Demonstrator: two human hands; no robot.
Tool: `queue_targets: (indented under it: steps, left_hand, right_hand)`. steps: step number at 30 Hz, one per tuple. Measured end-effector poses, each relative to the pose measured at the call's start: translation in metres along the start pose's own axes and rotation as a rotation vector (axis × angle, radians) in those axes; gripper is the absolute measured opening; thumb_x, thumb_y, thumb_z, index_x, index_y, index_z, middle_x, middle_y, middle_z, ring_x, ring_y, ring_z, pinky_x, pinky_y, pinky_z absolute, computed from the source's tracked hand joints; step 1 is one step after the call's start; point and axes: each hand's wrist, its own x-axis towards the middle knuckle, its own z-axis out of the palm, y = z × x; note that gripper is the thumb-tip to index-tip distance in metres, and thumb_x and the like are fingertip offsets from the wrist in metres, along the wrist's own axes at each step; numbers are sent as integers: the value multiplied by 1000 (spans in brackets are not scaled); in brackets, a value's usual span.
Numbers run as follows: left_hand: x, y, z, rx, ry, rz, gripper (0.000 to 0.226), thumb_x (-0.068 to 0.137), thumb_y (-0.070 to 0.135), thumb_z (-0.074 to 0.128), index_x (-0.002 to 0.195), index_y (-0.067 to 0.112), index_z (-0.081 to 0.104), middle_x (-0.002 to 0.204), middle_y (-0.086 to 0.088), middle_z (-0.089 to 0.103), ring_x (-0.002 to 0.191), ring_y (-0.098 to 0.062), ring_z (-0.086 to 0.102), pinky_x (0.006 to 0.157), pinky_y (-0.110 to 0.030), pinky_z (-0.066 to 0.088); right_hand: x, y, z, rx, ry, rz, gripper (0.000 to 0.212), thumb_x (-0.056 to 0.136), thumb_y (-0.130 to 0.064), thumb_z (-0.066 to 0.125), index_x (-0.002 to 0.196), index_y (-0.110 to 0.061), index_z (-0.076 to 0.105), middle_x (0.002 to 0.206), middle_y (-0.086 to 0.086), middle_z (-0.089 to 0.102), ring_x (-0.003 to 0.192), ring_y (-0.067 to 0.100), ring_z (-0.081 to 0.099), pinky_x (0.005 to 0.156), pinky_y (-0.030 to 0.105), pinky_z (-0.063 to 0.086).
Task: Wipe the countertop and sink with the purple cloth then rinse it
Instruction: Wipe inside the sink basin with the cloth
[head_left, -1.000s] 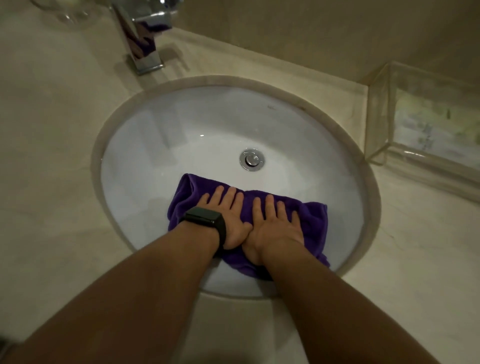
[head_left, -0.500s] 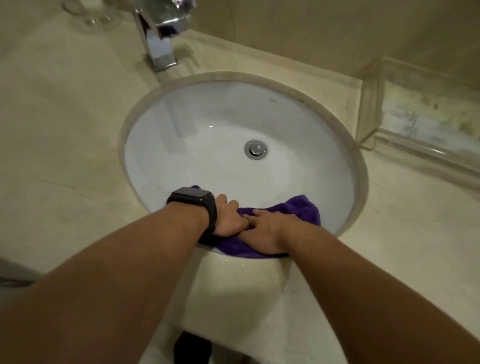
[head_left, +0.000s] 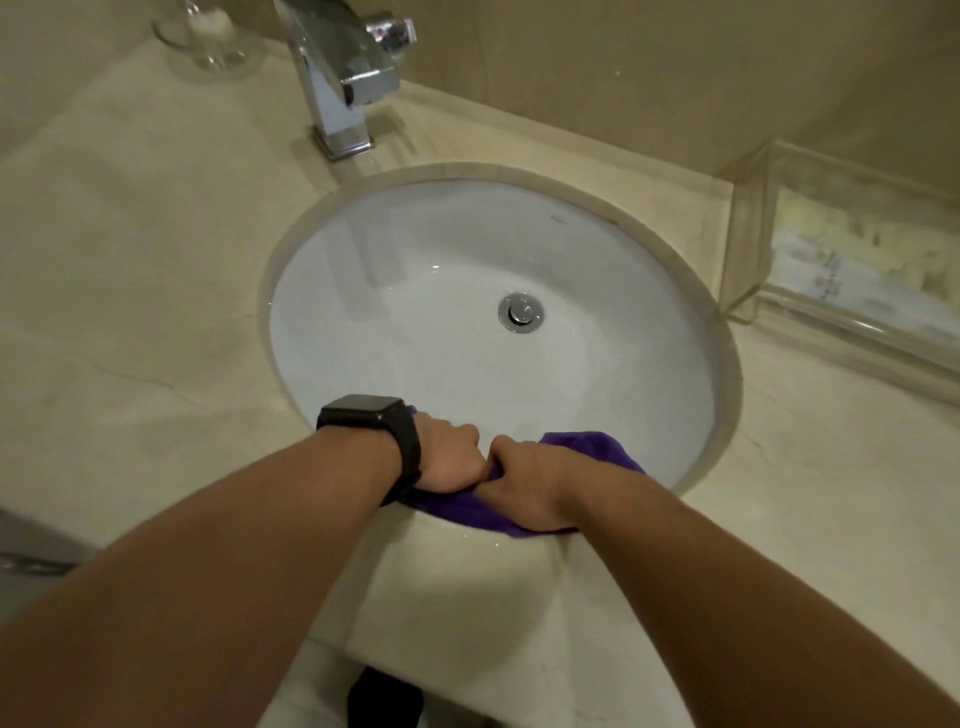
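Note:
The purple cloth (head_left: 587, 448) lies bunched against the near inner wall of the white oval sink (head_left: 415, 338), partly under both hands. My left hand (head_left: 449, 454), with a black watch on its wrist, grips the cloth with curled fingers. My right hand (head_left: 524, 478) sits right beside it, fingers curled into the same cloth. The beige marble countertop (head_left: 130, 312) surrounds the basin. Much of the cloth is hidden below the rim and my hands.
A chrome tap (head_left: 343, 78) stands behind the basin, with a clear glass dish (head_left: 208, 36) to its left. A clear plastic tray (head_left: 841, 260) sits at the right. The drain plug (head_left: 521, 312) is mid-basin. The counter's front edge is just below my forearms.
Both hands have pulled the cloth from the basin floor toward the near wall. The flat fingers have curled and the cloth has bunched up.

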Motion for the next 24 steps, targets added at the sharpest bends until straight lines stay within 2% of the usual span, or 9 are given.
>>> queue_targets:
  steps: [3, 7, 12, 18, 24]
  left_hand:
    - [10, 0, 10, 37, 123, 15, 41, 101, 44, 31, 131, 19, 45, 136, -11, 51, 123, -29, 45, 94, -39, 34]
    - [31, 12, 21, 94, 236, 20, 43, 101, 45, 26, 133, 20, 41, 141, -12, 46, 129, -30, 40, 104, -45, 31]
    - [54, 26, 24, 104, 331, 16, 39, 100, 43, 28, 129, 20, 38, 137, -14, 46, 125, -32, 40, 101, -45, 31]
    - [75, 52, 23, 78, 447, 0, 35, 101, 40, 27, 127, 20, 37, 134, -14, 46, 122, -32, 41, 100, -45, 33]
    - [103, 80, 6, 31, 483, 49, 34, 101, 42, 26, 125, 21, 38, 132, -14, 48, 120, -32, 42, 100, -46, 34]
  right_hand:
    - [8, 8, 2, -74, 58, 58, 54, 95, -55, 46, 135, -19, 40, 133, 9, 52, 118, 30, 52, 101, 47, 42]
    - [19, 22, 2, -137, 119, 105, 60, 96, -57, 45, 141, -19, 35, 142, 12, 43, 129, 33, 43, 105, 50, 36]
    - [29, 44, -4, -179, 198, 137, 56, 98, -52, 45, 141, -18, 33, 145, 14, 39, 133, 34, 37, 108, 51, 29]
    - [34, 65, -15, -210, 289, 196, 45, 102, -47, 34, 137, -19, 37, 142, 13, 41, 131, 32, 37, 107, 47, 28]
    - [34, 88, -37, -331, 365, 247, 46, 101, -38, 42, 141, -16, 36, 144, 14, 39, 133, 31, 37, 111, 44, 29]
